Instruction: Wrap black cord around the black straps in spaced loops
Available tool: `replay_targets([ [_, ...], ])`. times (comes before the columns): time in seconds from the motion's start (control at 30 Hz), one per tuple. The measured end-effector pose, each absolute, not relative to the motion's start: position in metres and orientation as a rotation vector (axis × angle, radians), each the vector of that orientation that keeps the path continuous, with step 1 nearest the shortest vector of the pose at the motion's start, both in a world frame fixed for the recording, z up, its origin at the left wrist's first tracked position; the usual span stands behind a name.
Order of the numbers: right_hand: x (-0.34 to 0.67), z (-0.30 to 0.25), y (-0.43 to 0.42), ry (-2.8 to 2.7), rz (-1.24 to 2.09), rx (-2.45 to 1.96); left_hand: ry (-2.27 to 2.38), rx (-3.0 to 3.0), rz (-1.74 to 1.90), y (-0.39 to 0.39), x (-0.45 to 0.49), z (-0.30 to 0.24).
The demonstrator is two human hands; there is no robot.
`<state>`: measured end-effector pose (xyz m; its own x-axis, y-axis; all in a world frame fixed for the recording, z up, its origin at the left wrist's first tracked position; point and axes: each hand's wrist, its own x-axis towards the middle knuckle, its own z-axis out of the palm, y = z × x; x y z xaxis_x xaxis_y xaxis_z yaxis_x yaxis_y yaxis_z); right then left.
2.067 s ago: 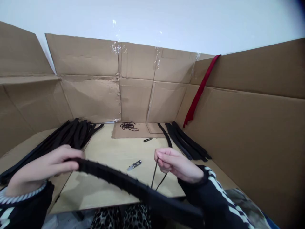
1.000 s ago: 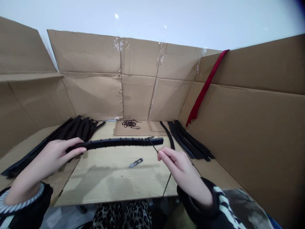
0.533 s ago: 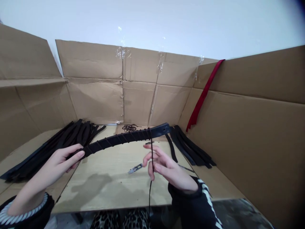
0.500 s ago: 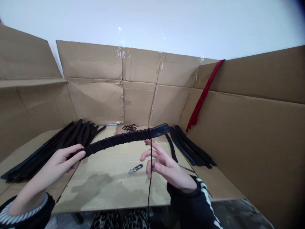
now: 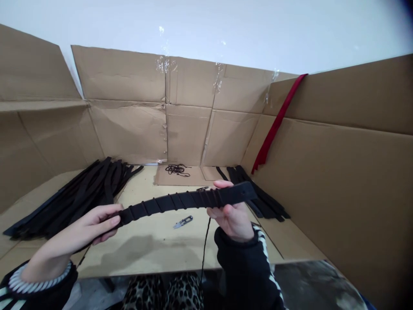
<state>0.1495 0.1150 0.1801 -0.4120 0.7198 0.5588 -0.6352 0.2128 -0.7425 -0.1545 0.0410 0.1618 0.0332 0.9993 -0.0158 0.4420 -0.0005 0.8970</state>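
Observation:
A long black strap (image 5: 171, 202), with a hole near its right end, is held up above the table between my two hands. Thin dark cord (image 5: 206, 241) winds round it in spaced turns, closer together toward the right, and its loose length hangs below the table edge. My left hand (image 5: 103, 221) pinches the strap's left part between thumb and fingers. Behind the right part, my right hand (image 5: 235, 215) grips it, the fingertips showing over the top edge and the thumb below. Part of the right fingers is hidden by the strap.
Small thread snips (image 5: 183, 221) lie on the table (image 5: 145, 258). Black straps are piled at the left (image 5: 80, 193) and more lie at the right (image 5: 258, 193). A tangle of dark cord (image 5: 177, 170) rests at the back. Cardboard walls (image 5: 129, 129) surround the table; a red strip (image 5: 277, 125) hangs at right.
My right hand has gone from open fingers beside the hanging cord to gripping the strap's right part. That end of the strap has moved right and lower. My left hand keeps its hold.

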Motion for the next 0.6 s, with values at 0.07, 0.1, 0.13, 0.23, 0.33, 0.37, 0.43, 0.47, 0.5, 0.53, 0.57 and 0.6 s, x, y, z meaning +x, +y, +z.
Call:
replay_targets([
  [0.07,0.15,0.174,0.116,-1.321,1.512,-0.044,1.434,1.459,0.861,0.038,-0.148,0.163],
  [0.1,0.149,0.17,0.116,-1.314,1.521,-0.03,1.411,1.428,0.843,0.037,-0.145,0.163],
  [0.13,0.146,0.167,0.116,-1.309,1.528,-0.025,1.391,1.414,0.833,0.037,-0.143,0.162],
  [0.23,0.136,0.158,0.115,-1.287,1.549,-0.04,1.317,1.43,0.809,0.04,-0.137,0.159],
  [0.33,0.124,0.15,0.114,-1.291,1.579,-0.094,1.228,1.478,0.763,0.045,-0.133,0.157],
  [0.37,0.121,0.147,0.113,-1.299,1.589,-0.116,1.2,1.495,0.737,0.046,-0.132,0.156],
  [0.43,0.115,0.142,0.112,-1.327,1.602,-0.16,1.166,1.522,0.692,0.049,-0.13,0.156],
  [0.47,0.112,0.139,0.112,-1.345,1.603,-0.183,1.158,1.537,0.682,0.049,-0.129,0.156],
  [0.5,0.109,0.136,0.112,-1.37,1.598,-0.208,1.146,1.553,0.676,0.05,-0.127,0.157],
  [0.53,0.107,0.132,0.112,-1.403,1.592,-0.232,1.138,1.573,0.673,0.051,-0.125,0.158],
  [0.57,0.104,0.128,0.112,-1.445,1.585,-0.257,1.131,1.592,0.66,0.052,-0.123,0.158],
  [0.6,0.101,0.124,0.112,-1.498,1.577,-0.285,1.119,1.615,0.644,0.052,-0.12,0.159],
])
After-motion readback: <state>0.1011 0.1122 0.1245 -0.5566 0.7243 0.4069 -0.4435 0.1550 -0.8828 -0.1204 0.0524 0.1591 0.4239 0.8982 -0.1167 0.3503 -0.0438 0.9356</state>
